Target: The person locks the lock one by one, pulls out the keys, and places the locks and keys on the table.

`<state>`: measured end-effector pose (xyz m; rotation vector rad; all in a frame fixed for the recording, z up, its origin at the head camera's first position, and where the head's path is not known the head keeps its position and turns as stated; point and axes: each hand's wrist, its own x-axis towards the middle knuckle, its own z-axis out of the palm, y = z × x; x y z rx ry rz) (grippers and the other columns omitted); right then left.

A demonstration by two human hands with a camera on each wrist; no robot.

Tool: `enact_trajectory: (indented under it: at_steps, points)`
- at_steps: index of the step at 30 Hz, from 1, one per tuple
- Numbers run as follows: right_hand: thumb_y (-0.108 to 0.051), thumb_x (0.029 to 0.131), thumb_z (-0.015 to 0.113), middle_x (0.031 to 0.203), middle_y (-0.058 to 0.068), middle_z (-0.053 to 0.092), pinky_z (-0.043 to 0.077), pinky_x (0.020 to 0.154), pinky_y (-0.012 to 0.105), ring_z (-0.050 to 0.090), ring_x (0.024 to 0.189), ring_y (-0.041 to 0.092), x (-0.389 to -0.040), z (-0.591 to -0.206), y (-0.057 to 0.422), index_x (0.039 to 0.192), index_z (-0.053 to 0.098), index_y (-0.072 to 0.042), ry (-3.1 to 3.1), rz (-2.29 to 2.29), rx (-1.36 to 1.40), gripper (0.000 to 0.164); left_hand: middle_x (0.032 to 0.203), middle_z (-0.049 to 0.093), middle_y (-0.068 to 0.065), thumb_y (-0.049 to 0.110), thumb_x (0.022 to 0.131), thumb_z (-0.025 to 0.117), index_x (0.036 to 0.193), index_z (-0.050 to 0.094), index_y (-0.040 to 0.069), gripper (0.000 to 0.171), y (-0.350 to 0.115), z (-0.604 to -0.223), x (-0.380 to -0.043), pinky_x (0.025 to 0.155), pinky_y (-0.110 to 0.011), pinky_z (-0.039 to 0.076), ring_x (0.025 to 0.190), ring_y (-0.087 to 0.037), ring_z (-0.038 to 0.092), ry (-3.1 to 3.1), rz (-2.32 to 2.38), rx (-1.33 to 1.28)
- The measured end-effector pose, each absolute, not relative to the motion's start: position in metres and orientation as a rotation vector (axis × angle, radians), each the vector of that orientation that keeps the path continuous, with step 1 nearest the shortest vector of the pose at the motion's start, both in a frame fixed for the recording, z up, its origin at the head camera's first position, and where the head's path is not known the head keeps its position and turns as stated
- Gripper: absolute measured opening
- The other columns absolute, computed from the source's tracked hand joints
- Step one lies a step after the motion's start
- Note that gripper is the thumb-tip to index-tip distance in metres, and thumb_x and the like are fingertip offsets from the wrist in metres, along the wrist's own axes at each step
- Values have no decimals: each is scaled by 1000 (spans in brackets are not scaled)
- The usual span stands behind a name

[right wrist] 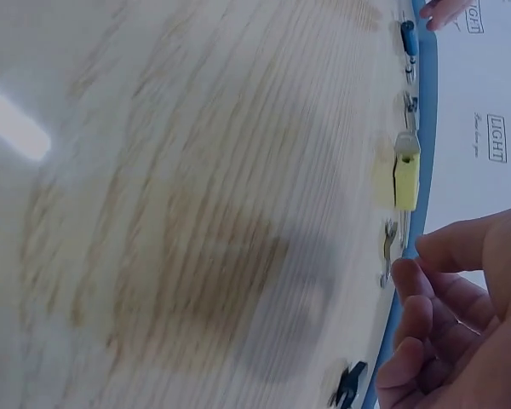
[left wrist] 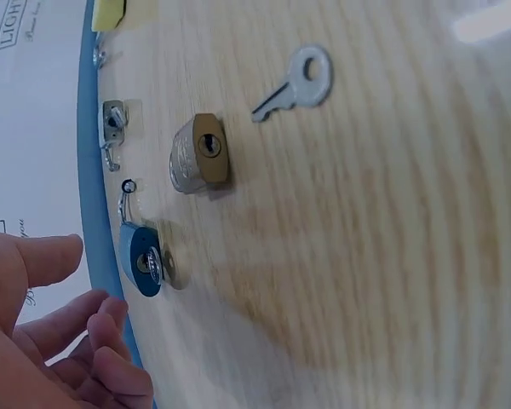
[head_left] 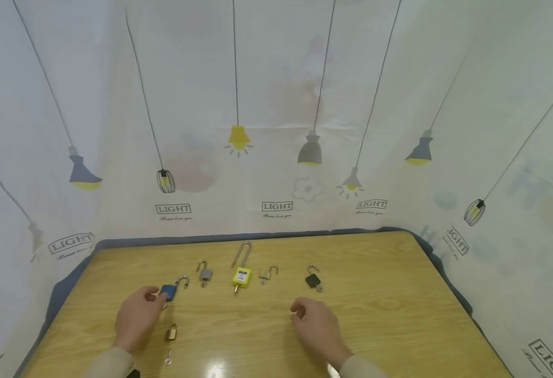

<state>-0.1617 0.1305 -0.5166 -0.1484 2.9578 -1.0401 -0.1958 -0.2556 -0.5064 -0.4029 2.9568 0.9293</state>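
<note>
Beside the blue padlock is my left hand; in the left wrist view its thumb and loosely bent fingers stand apart with nothing between them. That padlock's shackle is raised and a key sits in its keyhole. Nearer me lies a brass-bottomed padlock with its shackle down, and a loose silver key lies by it. My right hand hovers over the right part of the table, holding nothing, its fingers loosely curled. Farther back is a black padlock with a raised shackle and a key in it.
Along the back of the wooden table are a grey padlock, a yellow long-shackle padlock and a small brass padlock, each with raised shackle and key. A light printed curtain surrounds the table's back and sides.
</note>
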Motion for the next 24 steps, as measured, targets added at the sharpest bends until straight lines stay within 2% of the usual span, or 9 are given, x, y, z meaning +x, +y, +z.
enact_trajectory:
  at_steps: [6, 13, 18, 21, 24]
  points:
    - [-17, 81, 66, 79, -6, 65, 46, 58, 31, 56, 69, 10, -158, -514, 146, 92, 68, -15, 2946, -1079, -65, 11, 133, 48, -32, 40, 96, 50, 137, 42, -5, 61, -254, -502, -204, 89, -60, 43, 115, -48, 48, 2905, 874, -396]
    - [-17, 81, 66, 79, -6, 64, 46, 58, 31, 55, 68, 9, -156, -515, 158, 92, 67, -16, 2937, -1064, 18, 11, 136, 43, -34, 42, 96, 51, 136, 39, -10, 67, -250, -504, -211, 90, -62, 42, 119, -52, 43, 2894, 720, -353]
    - [-17, 81, 67, 79, -6, 64, 47, 59, 31, 55, 68, 9, -154, -519, 166, 92, 68, -15, 2962, -1064, 16, 11, 131, 47, -36, 44, 95, 51, 132, 44, -10, 66, -251, -515, -216, 76, -56, 51, 107, -51, 53, 2934, 627, -346]
    - [-17, 81, 68, 80, -6, 65, 47, 60, 32, 55, 69, 9, -152, -519, 167, 93, 68, -15, 2966, -1058, 7, 12, 124, 52, -36, 43, 95, 51, 130, 46, -9, 63, -251, -519, -218, 58, -42, 51, 85, -39, 61, 2939, 611, -373]
    - [-17, 82, 67, 81, -5, 65, 47, 60, 32, 55, 70, 9, -152, -518, 168, 94, 68, -15, 2964, -1056, 25, 12, 119, 55, -35, 41, 96, 51, 129, 48, -8, 59, -251, -522, -221, 48, -32, 45, 72, -27, 57, 2941, 615, -393]
